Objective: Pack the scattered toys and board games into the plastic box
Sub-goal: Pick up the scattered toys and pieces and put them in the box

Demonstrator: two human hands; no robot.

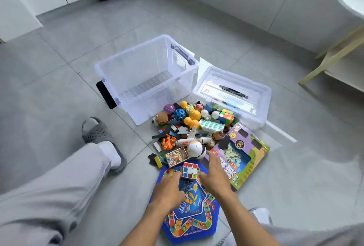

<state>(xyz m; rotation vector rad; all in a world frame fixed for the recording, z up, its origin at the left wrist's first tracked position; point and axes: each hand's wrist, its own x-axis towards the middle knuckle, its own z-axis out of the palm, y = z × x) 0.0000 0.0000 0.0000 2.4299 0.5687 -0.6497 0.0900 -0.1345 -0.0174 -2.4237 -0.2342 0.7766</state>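
At the bottom centre of the frame both forearms reach over a blue hexagonal game board (192, 224) lying flat on the grey tiled floor (59, 80). The left hand (169, 188) and right hand (215, 174) flank a white-faced puzzle cube (189, 170) that sits on the board's far edge; the left fingers curl toward the cube's near-left corner, the right hand is spread with straight fingers, and whether either one touches the cube I cannot tell. Just right of the hands lies a purple and green boxed game (243, 155), tilted. A grey-trousered leg and a grey slipper (102, 139) fill the lower left.

Beyond the cube the toy heap crowds the middle: a small card box (176, 156), a white egg-shaped figure (196, 149), a toy aeroplane (192, 139), an orange animal figure (168, 142), a second colourful cube (226, 116), a blue holed ball (179, 114) and orange balls (194, 115).

Behind the heap stands the clear plastic box (110, 68), open, with black handles. Its clear lid (262, 92) rests right of it. A pale wooden table (338, 52) edges the upper right.
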